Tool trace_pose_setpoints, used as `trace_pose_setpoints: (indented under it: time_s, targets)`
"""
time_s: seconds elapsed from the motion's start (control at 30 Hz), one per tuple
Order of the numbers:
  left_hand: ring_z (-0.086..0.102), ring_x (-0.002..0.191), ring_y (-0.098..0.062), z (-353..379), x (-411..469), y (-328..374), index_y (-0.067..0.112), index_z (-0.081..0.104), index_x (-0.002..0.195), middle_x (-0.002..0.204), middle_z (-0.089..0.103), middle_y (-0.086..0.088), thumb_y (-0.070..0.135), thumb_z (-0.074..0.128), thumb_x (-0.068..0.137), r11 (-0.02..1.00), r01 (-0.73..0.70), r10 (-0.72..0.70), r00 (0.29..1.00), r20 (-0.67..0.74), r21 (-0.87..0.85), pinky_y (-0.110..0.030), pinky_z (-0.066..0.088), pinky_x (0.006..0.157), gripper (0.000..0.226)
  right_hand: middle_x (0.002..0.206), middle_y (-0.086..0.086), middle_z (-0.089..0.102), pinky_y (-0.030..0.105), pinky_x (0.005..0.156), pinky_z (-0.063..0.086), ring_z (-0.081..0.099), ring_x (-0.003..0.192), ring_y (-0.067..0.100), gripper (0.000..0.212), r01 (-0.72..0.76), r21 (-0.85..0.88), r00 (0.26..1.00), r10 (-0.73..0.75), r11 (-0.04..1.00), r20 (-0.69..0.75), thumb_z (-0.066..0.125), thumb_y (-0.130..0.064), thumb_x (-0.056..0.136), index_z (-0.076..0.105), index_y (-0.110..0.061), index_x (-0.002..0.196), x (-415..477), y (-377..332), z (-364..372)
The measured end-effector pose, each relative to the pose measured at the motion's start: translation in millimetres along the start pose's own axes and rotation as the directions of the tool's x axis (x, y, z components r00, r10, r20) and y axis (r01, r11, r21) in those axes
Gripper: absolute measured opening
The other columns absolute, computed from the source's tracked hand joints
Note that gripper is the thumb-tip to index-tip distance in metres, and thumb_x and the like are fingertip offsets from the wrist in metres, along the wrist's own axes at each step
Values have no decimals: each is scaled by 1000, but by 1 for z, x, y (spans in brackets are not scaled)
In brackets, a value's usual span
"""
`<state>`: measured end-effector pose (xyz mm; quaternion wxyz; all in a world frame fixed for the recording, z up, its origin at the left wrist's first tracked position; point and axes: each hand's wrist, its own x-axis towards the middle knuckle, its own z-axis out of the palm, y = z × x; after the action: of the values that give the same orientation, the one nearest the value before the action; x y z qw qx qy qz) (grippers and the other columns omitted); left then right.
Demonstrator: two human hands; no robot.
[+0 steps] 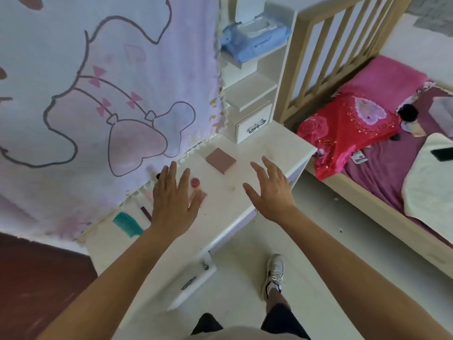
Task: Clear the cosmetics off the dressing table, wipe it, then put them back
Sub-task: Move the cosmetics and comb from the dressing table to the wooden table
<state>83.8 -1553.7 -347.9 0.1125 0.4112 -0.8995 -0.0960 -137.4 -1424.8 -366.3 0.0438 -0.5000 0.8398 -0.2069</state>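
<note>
A white dressing table [259,146] stands before me, with a pink square compact [221,160] lying near its middle. My left hand [175,196] hovers open, fingers spread, over the table's left part, partly covering a small red-capped jar [195,182] and some pink items under its fingers. A small black object [158,176] peeks out past its index finger. A teal comb [128,224] and a dark pencil [146,213] lie at the left end. My right hand [269,186] is open in the air above the table's front edge, holding nothing.
A pink cartoon cloth [103,94] hangs over the mirror side at left. Small white shelves with a blue wet-wipes pack [253,41] and a little drawer [253,125] stand at the table's back. A bed [382,153] with red and pink bedding lies right. A table drawer [193,278] juts out below.
</note>
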Motion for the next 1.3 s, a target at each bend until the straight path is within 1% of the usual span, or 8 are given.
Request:
trace_pose_setpoints:
  time_s: [0.2,0.37,0.5,0.67,0.83,0.97,1.1,1.3]
  targets:
    - [5,150,-30,66,53,-8,16,27,152,163,10,-14,52,32,99,967,244,-252,954,159,71,-50,14,121,65,161,15,19,46,116,26,21,147,35,67,89,9,963,-88,996,256,51,-47,97,28,-19,153,104,47,58]
    - [16,146,-34,112,76,15,17,35,146,163,11,-12,43,50,95,872,490,-479,850,219,8,-55,29,110,59,161,18,16,47,115,25,18,147,36,69,262,-38,864,-217,964,454,49,-48,97,26,-15,153,170,78,88]
    - [26,140,-37,140,78,27,15,39,145,156,27,-17,41,59,91,797,603,-583,761,285,20,-54,36,104,63,161,21,14,48,115,24,17,146,40,76,344,-63,782,-249,937,572,50,-48,96,18,-14,155,209,87,108]
    - [25,142,-37,161,90,11,13,40,143,155,26,-17,40,61,90,776,630,-596,717,361,29,-54,35,106,63,160,23,12,51,115,24,16,146,43,77,369,-57,720,-247,928,648,53,-47,95,18,-12,154,237,83,139]
    - [29,139,-36,180,104,-12,9,40,140,155,28,-14,30,65,87,803,596,-553,727,407,26,-51,40,103,61,159,26,6,54,113,26,17,144,46,80,293,-33,717,-197,956,669,53,-52,94,11,-25,156,246,72,168]
    - [41,129,-34,192,106,-22,9,50,131,145,41,-11,18,66,82,833,554,-514,766,386,12,-45,44,101,52,157,28,11,53,111,29,22,142,45,78,259,-71,717,-143,963,683,56,-59,90,25,-24,151,250,62,186]
    - [51,113,-42,196,107,-25,2,61,118,128,55,-18,3,69,73,831,554,-510,800,316,-60,-48,51,87,45,140,22,39,46,93,44,46,119,41,65,237,-64,775,-149,969,614,65,-50,83,43,-20,136,251,51,196]
    - [51,110,-38,189,113,-40,5,63,113,116,60,-13,11,73,68,777,615,-554,770,317,-136,-44,51,82,46,116,7,51,33,72,44,54,93,30,66,144,-48,793,-86,988,603,71,-41,66,50,-24,126,256,37,194]
